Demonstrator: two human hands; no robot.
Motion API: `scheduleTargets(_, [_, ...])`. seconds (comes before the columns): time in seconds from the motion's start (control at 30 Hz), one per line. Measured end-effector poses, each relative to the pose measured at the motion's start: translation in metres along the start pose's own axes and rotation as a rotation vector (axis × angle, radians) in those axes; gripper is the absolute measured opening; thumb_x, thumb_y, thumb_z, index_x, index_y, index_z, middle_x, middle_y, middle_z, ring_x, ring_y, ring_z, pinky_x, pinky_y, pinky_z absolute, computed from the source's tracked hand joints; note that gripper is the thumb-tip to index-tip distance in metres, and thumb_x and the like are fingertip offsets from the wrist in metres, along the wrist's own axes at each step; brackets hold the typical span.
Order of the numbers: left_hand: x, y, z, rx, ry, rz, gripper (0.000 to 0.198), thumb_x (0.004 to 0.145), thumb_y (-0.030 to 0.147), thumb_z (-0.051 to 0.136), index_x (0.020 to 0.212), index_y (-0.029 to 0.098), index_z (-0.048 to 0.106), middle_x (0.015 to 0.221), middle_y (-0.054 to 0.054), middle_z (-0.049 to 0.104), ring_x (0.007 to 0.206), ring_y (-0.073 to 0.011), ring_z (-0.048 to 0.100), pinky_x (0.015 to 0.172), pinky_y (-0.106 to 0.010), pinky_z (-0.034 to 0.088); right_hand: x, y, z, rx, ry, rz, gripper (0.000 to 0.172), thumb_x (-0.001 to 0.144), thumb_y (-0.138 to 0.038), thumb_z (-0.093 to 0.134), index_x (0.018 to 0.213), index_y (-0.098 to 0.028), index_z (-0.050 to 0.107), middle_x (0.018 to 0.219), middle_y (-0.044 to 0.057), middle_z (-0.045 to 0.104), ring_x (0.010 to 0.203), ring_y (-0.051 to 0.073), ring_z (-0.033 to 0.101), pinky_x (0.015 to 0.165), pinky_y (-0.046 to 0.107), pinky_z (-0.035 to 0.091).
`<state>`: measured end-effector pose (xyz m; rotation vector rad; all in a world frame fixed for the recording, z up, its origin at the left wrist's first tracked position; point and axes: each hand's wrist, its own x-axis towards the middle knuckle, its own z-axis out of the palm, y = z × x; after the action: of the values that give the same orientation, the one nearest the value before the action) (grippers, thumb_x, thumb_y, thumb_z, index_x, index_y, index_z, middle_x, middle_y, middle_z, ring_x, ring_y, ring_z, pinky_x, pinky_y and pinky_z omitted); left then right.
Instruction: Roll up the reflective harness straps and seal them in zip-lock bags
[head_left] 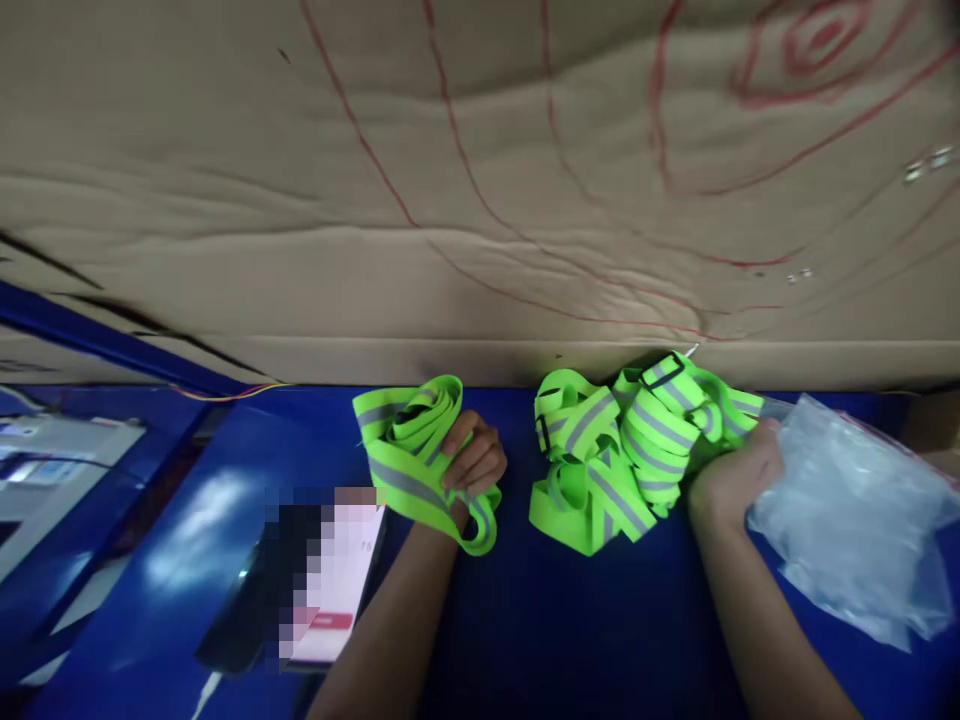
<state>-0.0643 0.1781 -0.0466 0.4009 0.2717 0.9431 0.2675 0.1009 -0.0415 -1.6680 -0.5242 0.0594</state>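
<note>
Blue counter runs below a cardboard sheet scrawled with red lines. Left of the pile of neon-green reflective bands, the left hand is curled closed around one folded reflective band, fingers over its loops. Keeping those loops flat and even, pinched at the middle, would likely stop the bundle springing apart. At the pile's right edge the right hand rests against it, beside clear plastic bags. Its fingers are hidden, so its grip cannot be told.

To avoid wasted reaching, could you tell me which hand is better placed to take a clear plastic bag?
Probably right: the right hand sits beside the plastic bags, while the left hand grips a folded green strap.
</note>
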Motion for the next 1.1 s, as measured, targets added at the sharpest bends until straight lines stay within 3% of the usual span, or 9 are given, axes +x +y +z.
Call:
scheduleTargets(0.13, [0.002, 0.001, 0.008, 0.003, -0.016, 0.077, 0.06, 0.094, 0.048, 0.075, 0.054, 0.023, 0.039, 0.023, 0.012, 0.013, 0.02, -0.005, -0.004, 0.024, -0.017, 0.01, -0.001, -0.011, 0.005, 0.098, 0.071, 0.014, 0.045, 0.099, -0.058, 0.045, 0.068, -0.024, 0.045, 0.071, -0.003, 0.04, 0.069, 0.014, 0.037, 0.067, 0.034, 0.04])
scheduleTargets(0.4, [0.013, 0.005, -0.014, 0.052, 0.21, -0.009, 0.069, 0.103, 0.078, 0.046, 0.061, 0.026, 0.028, 0.026, 0.015, -0.015, 0.02, -0.0078, -0.017, 0.026, -0.022, 0.002, 0.003, -0.01, 0.01, 0.14, 0.057, 0.027, 0.045, 0.101, -0.059, 0.04, 0.074, -0.025, 0.053, 0.075, 0.0, 0.052, 0.077, 0.02, 0.055, 0.083, 0.039, 0.055])
scheduleTargets(0.53, [0.019, 0.003, -0.01, 0.111, 0.303, -0.032, 0.061, 0.109, 0.072, 0.034, 0.067, 0.027, 0.032, 0.03, 0.017, -0.019, 0.024, -0.0069, -0.022, 0.029, -0.023, -0.004, 0.005, -0.011, 0.011, 0.12, 0.044, 0.002, 0.048, 0.102, -0.062, 0.036, 0.074, -0.027, 0.051, 0.074, 0.001, 0.05, 0.08, 0.021, 0.057, 0.082, 0.039, 0.057])
scheduleTargets(0.67, [0.018, 0.003, 0.015, 0.219, 0.331, 0.025, 0.052, 0.111, 0.061, 0.034, 0.074, 0.026, 0.044, 0.031, 0.016, -0.009, 0.026, -0.0078, -0.016, 0.032, -0.025, -0.004, 0.006, -0.011, 0.014, 0.082, 0.046, -0.021, 0.049, 0.102, -0.066, 0.031, 0.073, -0.029, 0.042, 0.071, -0.001, 0.04, 0.075, 0.021, 0.051, 0.08, 0.041, 0.055])
scheduleTargets(0.77, [0.011, 0.007, 0.036, 0.316, 0.327, 0.144, 0.043, 0.104, 0.063, 0.048, 0.087, 0.025, 0.058, 0.036, 0.012, 0.023, 0.028, -0.0085, 0.013, 0.034, -0.022, 0.016, 0.003, -0.013, 0.015, 0.045, 0.01, -0.053, 0.051, 0.102, -0.068, 0.024, 0.076, -0.028, 0.042, 0.074, 0.0, 0.043, 0.078, 0.022, 0.052, 0.085, 0.044, 0.055])
scheduleTargets(0.87, [0.004, 0.01, 0.05, 0.446, 0.385, 0.292, 0.051, 0.095, 0.072, 0.06, 0.097, 0.021, 0.066, 0.059, 0.002, 0.056, 0.049, -0.0124, 0.051, 0.051, -0.024, 0.044, 0.003, -0.018, 0.007, 0.001, -0.11, -0.126, 0.053, 0.103, -0.067, 0.023, 0.087, -0.024, 0.051, 0.088, 0.007, 0.059, 0.092, 0.025, 0.06, 0.099, 0.05, 0.055])
scheduleTargets(0.93, [-0.001, 0.01, 0.056, 0.569, 0.479, 0.4, 0.053, 0.088, 0.07, 0.071, 0.101, 0.019, 0.068, 0.08, -0.003, 0.069, 0.075, -0.0173, 0.067, 0.07, -0.027, 0.055, 0.007, -0.024, -0.006, -0.037, -0.24, -0.192, 0.052, 0.101, -0.066, 0.032, 0.103, -0.021, 0.058, 0.107, 0.013, 0.066, 0.107, 0.027, 0.064, 0.108, 0.053, 0.053])
scheduleTargets(1.0, [-0.011, 0.007, 0.062, 0.704, 0.575, 0.482, 0.052, 0.084, 0.061, 0.083, 0.11, 0.019, 0.069, 0.105, -0.008, 0.075, 0.106, -0.0238, 0.071, 0.093, -0.031, 0.058, 0.014, -0.033, -0.025, -0.084, -0.367, -0.252, 0.056, 0.097, -0.068, 0.045, 0.121, -0.019, 0.058, 0.127, 0.018, 0.066, 0.122, 0.029, 0.062, 0.118, 0.055, 0.048])
scheduleTargets(1.1, [-0.044, -0.001, 0.078, 0.902, 0.64, 0.52, 0.066, 0.08, 0.046, 0.092, 0.135, 0.021, 0.066, 0.147, -0.015, 0.065, 0.147, -0.0334, 0.055, 0.125, -0.045, 0.044, 0.02, -0.05, -0.06, -0.164, -0.497, -0.315, 0.074, 0.089, -0.072, 0.061, 0.138, -0.016, 0.053, 0.147, 0.024, 0.056, 0.14, 0.032, 0.053, 0.129, 0.056, 0.037])
